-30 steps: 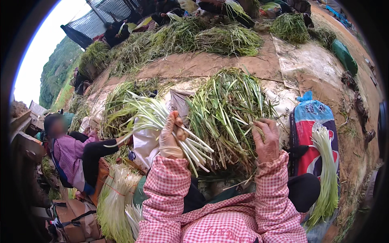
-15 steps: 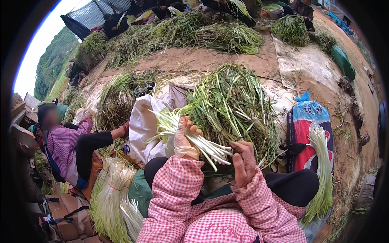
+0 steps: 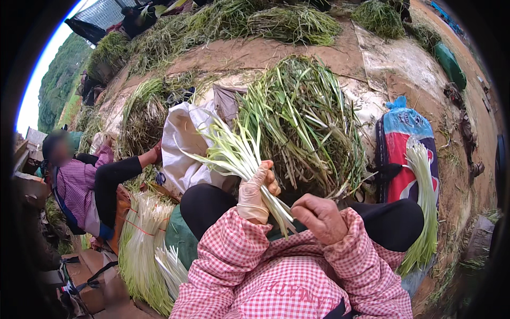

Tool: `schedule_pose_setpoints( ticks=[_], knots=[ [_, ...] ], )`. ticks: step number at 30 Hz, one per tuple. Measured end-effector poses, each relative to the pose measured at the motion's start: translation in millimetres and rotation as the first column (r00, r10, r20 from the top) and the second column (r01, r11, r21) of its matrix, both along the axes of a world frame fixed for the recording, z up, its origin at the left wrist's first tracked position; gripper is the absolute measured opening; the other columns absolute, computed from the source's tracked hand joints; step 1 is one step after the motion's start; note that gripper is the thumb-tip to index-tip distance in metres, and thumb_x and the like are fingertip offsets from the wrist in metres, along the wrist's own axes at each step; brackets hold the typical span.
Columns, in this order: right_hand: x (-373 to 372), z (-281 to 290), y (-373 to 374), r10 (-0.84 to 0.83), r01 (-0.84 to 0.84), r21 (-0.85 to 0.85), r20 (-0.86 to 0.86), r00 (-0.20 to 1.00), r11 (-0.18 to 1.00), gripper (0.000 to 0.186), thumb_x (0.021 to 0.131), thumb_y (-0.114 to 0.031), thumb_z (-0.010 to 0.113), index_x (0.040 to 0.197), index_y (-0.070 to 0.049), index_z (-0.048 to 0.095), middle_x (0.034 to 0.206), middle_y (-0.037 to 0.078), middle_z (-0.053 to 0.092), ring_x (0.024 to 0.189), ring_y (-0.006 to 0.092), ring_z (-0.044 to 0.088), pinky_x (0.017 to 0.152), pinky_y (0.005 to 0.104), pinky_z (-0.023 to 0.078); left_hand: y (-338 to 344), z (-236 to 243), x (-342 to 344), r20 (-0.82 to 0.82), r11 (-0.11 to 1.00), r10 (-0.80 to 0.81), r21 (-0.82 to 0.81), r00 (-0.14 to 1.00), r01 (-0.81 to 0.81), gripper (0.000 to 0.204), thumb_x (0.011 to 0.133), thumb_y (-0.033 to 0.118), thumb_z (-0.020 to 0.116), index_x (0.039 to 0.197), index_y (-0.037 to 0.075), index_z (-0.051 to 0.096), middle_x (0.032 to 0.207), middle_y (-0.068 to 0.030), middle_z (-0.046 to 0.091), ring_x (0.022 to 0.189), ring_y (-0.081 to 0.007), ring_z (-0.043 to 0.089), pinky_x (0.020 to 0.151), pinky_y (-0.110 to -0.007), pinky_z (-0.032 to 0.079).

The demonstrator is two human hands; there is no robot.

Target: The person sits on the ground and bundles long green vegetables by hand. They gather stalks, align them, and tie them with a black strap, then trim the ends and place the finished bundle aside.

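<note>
My left hand (image 3: 256,195), in a thin pale glove, is wrapped round a bunch of slender white-stemmed greens (image 3: 232,151) that look like scallions. Their pale green tops fan out up and to the left, while the white ends point down to the right. Beside those ends is my right hand (image 3: 322,219), its fingers bent and thumb and forefinger drawn together at the stalks. Whatever lies between those fingertips is too small to make out. Just beyond both hands rises a large heap of uncleaned green stalks (image 3: 305,122) with some brown leaves.
A red, blue and black plastic sack (image 3: 396,178) lies at right, with a bundle of pale stalks (image 3: 423,199) on it. Tied bundles (image 3: 141,239) stand at lower left. A white sack (image 3: 183,151) adjoins the heap. A co-worker (image 3: 79,183) sits at left; more heaps (image 3: 292,25) line the back.
The bunch has turned more upright, its leafy tops rising and its white ends swinging down. My right hand has lowered, fingers now curled in at the stalk ends. The whole view has shifted slightly.
</note>
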State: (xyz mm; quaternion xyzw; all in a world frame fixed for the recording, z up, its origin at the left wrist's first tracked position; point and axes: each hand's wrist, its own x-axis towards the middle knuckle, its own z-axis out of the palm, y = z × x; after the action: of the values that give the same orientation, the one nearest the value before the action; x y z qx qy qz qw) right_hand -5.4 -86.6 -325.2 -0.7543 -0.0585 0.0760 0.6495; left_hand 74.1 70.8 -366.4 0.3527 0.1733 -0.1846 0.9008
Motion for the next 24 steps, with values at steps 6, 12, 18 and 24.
schedule_pose_setpoints(
  ticks=[6,12,18,24],
  knots=[
    [-48.4,-30.0,11.0,0.224,-0.254,-0.157,-0.186,0.957,0.954,0.023,0.084,-0.027,0.056,0.081,-0.004,0.056,0.066,0.016,0.057,0.059,0.0339,0.057,0.053,0.0415,0.043,3.6,-11.6,-52.6,-0.140,0.983,-0.163,0.057,0.977,0.173,0.029,0.084,0.022,0.064,0.104,0.004,0.055,0.069,-0.0025,0.055,0.054,-0.0132,0.050,0.051,-0.027,0.039],
    [-67.0,-37.2,1.3,0.436,-0.445,0.001,-0.203,0.877,0.896,0.022,0.087,-0.024,0.055,0.090,-0.003,0.061,0.071,0.014,0.061,0.064,0.0255,0.061,0.060,0.0332,0.047,20.5,-24.7,-64.1,-0.204,0.918,-0.294,-0.332,0.934,0.217,0.034,0.083,0.023,0.064,0.107,0.002,0.053,0.068,-0.0023,0.053,0.051,-0.0129,0.047,0.047,-0.025,0.039],
    [-19.3,-8.2,-25.6,-0.244,0.250,-0.118,0.064,0.968,0.961,0.016,0.087,-0.013,0.055,0.092,0.001,0.060,0.077,0.004,0.058,0.072,0.0089,0.052,0.065,0.0237,0.044,27.0,10.8,-50.9,0.102,0.952,-0.163,-0.246,0.981,0.184,0.021,0.091,0.023,0.052,0.092,0.003,0.058,0.052,0.0038,0.037,0.038,-0.0063,0.032,0.036,-0.021,0.028],
    [57.5,-47.5,-49.6,-0.335,0.440,-0.681,0.292,0.896,0.585,0.022,0.081,-0.021,0.061,0.085,0.001,0.059,0.084,0.014,0.058,0.082,0.0272,0.059,0.071,0.0369,0.046,6.5,45.3,-11.6,0.233,0.982,-0.110,-0.126,0.966,0.142,0.020,0.088,0.019,0.058,0.098,0.001,0.059,0.052,0.0037,0.036,0.038,-0.0060,0.031,0.036,-0.021,0.026]
  ],
)
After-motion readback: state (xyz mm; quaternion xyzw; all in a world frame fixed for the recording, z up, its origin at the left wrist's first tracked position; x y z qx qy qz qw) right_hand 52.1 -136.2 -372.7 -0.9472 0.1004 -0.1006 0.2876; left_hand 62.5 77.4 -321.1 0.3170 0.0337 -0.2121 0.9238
